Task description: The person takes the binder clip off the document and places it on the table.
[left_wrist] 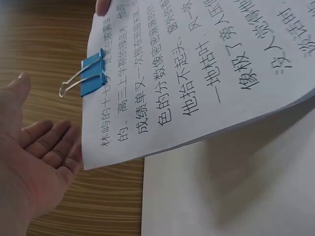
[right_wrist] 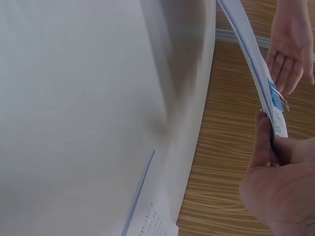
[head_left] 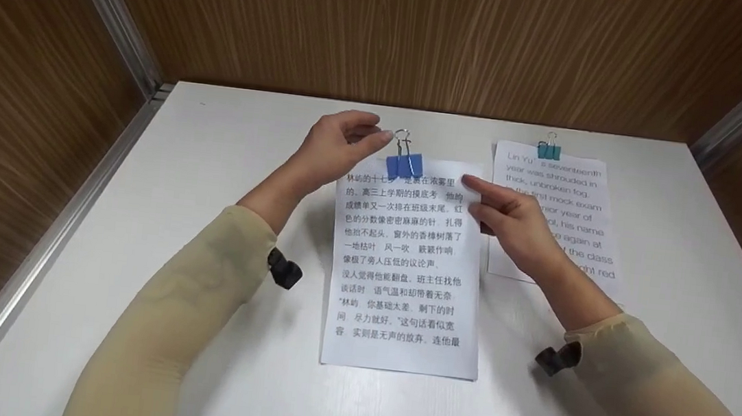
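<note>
The clipped sheets (head_left: 406,267) are pinched at a top corner by the right hand (head_left: 514,226); the left hand (head_left: 336,149) is held beside the clip (head_left: 404,163), fingers (left_wrist: 47,140) relaxed, holding nothing.

Open white tabletop (head_left: 225,151) left of Chinese-text stack (head_left: 404,287), wide lane there; bare strip along near edge too

Right side narrower: English-text stack (head_left: 563,214) with teal clip (head_left: 548,149) lies just beside, only slim gap between stacks, right hand (head_left: 514,223) fills it

Blue clip (head_left: 404,165) wire handles stick up at top edge, left hand (head_left: 339,146) close beside

Wood-panel walls (head_left: 430,35) and metal corner rails (head_left: 106,8) box in far, left, right sides
</note>
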The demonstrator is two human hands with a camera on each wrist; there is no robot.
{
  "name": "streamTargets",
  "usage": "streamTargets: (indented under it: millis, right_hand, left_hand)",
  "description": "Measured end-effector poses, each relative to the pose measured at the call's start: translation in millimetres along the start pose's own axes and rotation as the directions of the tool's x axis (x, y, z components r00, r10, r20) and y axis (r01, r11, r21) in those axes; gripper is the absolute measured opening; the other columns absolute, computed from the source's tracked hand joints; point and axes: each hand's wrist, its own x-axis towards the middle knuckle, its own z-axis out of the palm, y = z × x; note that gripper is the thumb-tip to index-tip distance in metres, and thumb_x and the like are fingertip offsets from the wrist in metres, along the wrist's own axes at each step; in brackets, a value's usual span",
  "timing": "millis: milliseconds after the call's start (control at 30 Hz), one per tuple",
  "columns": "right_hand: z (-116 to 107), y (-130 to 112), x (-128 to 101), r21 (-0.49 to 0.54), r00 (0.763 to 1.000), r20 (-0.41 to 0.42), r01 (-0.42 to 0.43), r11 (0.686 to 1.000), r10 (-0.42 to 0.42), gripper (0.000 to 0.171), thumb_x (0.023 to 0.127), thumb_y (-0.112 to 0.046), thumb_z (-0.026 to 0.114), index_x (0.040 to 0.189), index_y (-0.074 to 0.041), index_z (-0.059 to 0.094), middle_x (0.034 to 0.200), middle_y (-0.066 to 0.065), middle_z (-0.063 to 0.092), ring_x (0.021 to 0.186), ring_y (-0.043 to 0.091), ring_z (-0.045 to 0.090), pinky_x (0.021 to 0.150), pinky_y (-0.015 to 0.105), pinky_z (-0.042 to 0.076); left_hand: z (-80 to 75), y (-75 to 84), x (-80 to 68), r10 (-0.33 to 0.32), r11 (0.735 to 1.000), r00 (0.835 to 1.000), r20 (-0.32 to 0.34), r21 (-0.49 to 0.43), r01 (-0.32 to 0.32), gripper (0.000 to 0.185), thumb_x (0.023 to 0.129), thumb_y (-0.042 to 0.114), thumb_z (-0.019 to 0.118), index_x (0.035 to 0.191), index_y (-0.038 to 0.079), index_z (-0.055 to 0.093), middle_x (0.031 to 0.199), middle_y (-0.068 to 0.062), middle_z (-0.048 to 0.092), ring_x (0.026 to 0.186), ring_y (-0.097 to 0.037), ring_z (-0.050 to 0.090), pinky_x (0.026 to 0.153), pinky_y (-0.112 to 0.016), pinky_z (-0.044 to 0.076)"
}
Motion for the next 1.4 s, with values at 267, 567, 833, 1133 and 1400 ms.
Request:
streamTargets:
  millis: [267, 567, 833, 1133, 1400]
  right_hand:
    - [5.7, -3.6, -5.0, 0.003, 1.0, 0.03, 0.007, 1.0, -0.007, 0.047, 0.105, -0.001, 0.063, 0.15, -0.014, 0.062, 0.13, 0.014, 0.073, 0.101, 0.018, 0.074, 0.087, 0.027, 0.061]
    - [5.0, -7.1, -7.1, -0.012, 0.999, 0.047, -0.008, 1.0, 0.009, 0.046, 0.106, -0.004, 0.063, 0.151, -0.016, 0.062, 0.134, 0.013, 0.072, 0.102, 0.019, 0.074, 0.087, 0.027, 0.061]
    - [4.5, -5.6, -7.4, 0.002, 0.998, 0.06, 0.005, 1.0, -0.005, 0.047, 0.106, -0.003, 0.063, 0.151, -0.015, 0.061, 0.136, 0.014, 0.071, 0.105, 0.02, 0.074, 0.088, 0.029, 0.061]
    - [3.0, -2.6, -7.8, 0.006, 0.998, 0.07, -0.005, 1.0, 0.005, 0.047, 0.106, -0.003, 0.062, 0.152, -0.012, 0.06, 0.135, 0.014, 0.071, 0.105, 0.02, 0.074, 0.087, 0.029, 0.061]
    - [3.0, -1.4, -6.6, 0.011, 0.998, 0.07, -0.013, 1.0, 0.012, 0.047, 0.106, -0.002, 0.061, 0.152, -0.011, 0.059, 0.137, 0.017, 0.07, 0.109, 0.021, 0.075, 0.091, 0.031, 0.061]
  left_hand:
    - [3.5, -1.1, 17.2, -0.113, 0.989, 0.988, 0.108, -0.078, 0.122, 0.064, 0.104, 0.049, 0.068, 0.154, 0.011, 0.055, 0.139, -0.006, 0.069, 0.127, -0.019, 0.065, 0.112, -0.034, 0.047]
    - [7.7, 0.0, 21.2, -0.128, 0.969, 0.97, 0.207, -0.182, 0.167, 0.059, 0.107, 0.042, 0.065, 0.152, 0.006, 0.055, 0.133, -0.011, 0.071, 0.13, -0.028, 0.064, 0.108, -0.035, 0.051]
    - [10.3, -4.9, 22.9, -0.127, 0.956, 0.978, 0.168, -0.241, 0.165, 0.054, 0.104, 0.033, 0.071, 0.149, 0.006, 0.058, 0.123, -0.01, 0.075, 0.113, -0.024, 0.072, 0.103, -0.036, 0.054]
    - [11.5, -6.8, 22.3, -0.105, 0.945, 0.982, 0.155, -0.293, 0.147, 0.056, 0.098, 0.025, 0.079, 0.148, 0.006, 0.06, 0.128, -0.012, 0.074, 0.115, -0.025, 0.071, 0.109, -0.037, 0.051]
    - [14.2, -6.7, 22.0, -0.06, 0.967, 0.994, 0.096, -0.242, 0.082, 0.059, 0.096, 0.027, 0.082, 0.149, 0.01, 0.06, 0.12, -0.004, 0.076, 0.113, -0.017, 0.072, 0.107, -0.032, 0.051]
